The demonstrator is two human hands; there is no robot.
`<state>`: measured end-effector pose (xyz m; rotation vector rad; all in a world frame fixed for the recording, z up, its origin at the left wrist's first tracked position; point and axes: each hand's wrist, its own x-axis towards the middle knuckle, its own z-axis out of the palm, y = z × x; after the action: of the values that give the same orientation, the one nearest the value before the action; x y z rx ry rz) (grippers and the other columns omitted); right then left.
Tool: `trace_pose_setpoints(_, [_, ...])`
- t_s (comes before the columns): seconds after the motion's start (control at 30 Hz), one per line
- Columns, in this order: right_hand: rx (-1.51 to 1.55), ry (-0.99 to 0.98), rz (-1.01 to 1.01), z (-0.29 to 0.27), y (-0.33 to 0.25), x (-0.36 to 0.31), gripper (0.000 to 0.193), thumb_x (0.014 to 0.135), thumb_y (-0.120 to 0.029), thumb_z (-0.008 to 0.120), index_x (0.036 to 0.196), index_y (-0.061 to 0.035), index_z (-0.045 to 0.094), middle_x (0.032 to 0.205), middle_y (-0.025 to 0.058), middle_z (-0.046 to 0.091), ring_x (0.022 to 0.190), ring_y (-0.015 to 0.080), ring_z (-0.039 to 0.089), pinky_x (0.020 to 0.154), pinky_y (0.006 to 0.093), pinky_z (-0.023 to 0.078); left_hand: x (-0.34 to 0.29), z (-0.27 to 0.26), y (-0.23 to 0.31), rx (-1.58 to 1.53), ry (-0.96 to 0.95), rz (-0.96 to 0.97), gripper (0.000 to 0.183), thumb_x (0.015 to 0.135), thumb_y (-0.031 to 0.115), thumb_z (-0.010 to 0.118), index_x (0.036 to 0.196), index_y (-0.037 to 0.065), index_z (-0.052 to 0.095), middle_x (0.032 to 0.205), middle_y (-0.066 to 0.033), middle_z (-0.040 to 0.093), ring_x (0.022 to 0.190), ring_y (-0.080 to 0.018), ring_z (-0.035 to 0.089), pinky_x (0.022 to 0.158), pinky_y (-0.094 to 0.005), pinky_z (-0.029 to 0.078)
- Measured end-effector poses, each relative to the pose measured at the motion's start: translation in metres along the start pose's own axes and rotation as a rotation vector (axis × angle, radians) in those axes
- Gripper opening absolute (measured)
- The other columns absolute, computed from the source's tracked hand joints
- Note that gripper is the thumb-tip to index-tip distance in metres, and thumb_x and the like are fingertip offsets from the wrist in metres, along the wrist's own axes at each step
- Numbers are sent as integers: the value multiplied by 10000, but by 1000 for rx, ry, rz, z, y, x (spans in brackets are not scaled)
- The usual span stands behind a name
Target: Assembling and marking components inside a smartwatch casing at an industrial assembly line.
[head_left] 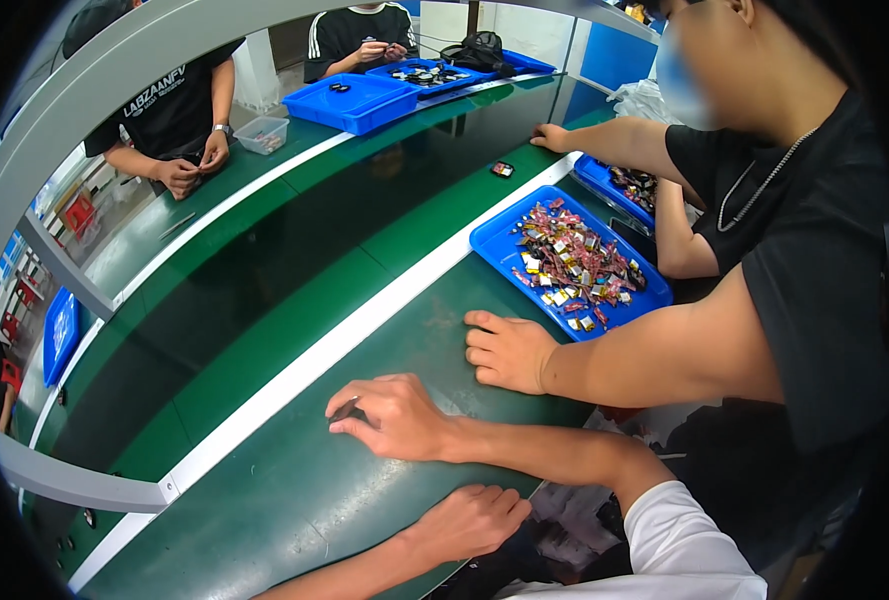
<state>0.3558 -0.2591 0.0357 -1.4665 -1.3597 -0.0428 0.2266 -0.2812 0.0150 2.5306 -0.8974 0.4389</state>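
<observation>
My right hand [400, 416] is above the green tabletop [294, 500], its thumb and forefinger pinched on a small dark, flat piece [343, 409]. That piece is mostly covered by the fingers, so its kind does not show. Closer to me, my left hand [469, 522] rests at the table's near edge with its fingers curled in. Its palm is turned away, and whatever it may hold is hidden. Past my right hand, a co-worker's hand [509, 352] lies on the tabletop.
A blue tray [494, 244] heaped with small silvery-yellow packs [556, 296] and reddish strips stands at the right. White rails [304, 378] border a green conveyor [324, 240] bearing a small black device [503, 169]. Co-workers sit across it by more blue trays [349, 118]. A grey frame [74, 490] arches over the left.
</observation>
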Motion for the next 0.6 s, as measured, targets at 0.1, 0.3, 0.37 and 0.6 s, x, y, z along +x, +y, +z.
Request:
trace_pose_setpoints(0.1, [-3,0,1,0,-1,1,136,819,-144,827,905,-90,737,801,36,744,518,192,586,574,335,494,-1,1,0,-30,2,-24,134,902,184,708,806,102,663,707,-15,528,615,-181,571,580,-315,474])
trace_pose_setpoints(0.3, [-20,13,-19,-2,1,-1,142,812,-152,835,899,-93,740,791,29,739,509,183,578,562,327,485,2,2,1,-33,18,-3,174,905,189,716,783,98,631,695,-17,532,610,-183,574,584,-319,476])
trace_pose_setpoints(0.37, [-16,14,-22,-3,0,-1,142,813,-152,834,902,-94,740,787,27,737,508,181,577,559,325,482,3,1,0,-33,25,3,199,911,195,714,771,103,608,686,-16,526,610,-180,578,584,-321,474])
trace_pose_setpoints(0.6, [2,17,-17,1,-1,0,145,823,-158,823,917,-94,733,748,27,724,507,184,576,557,328,478,1,1,0,-45,63,-18,248,916,205,715,734,105,579,662,-8,513,590,-178,571,574,-315,465])
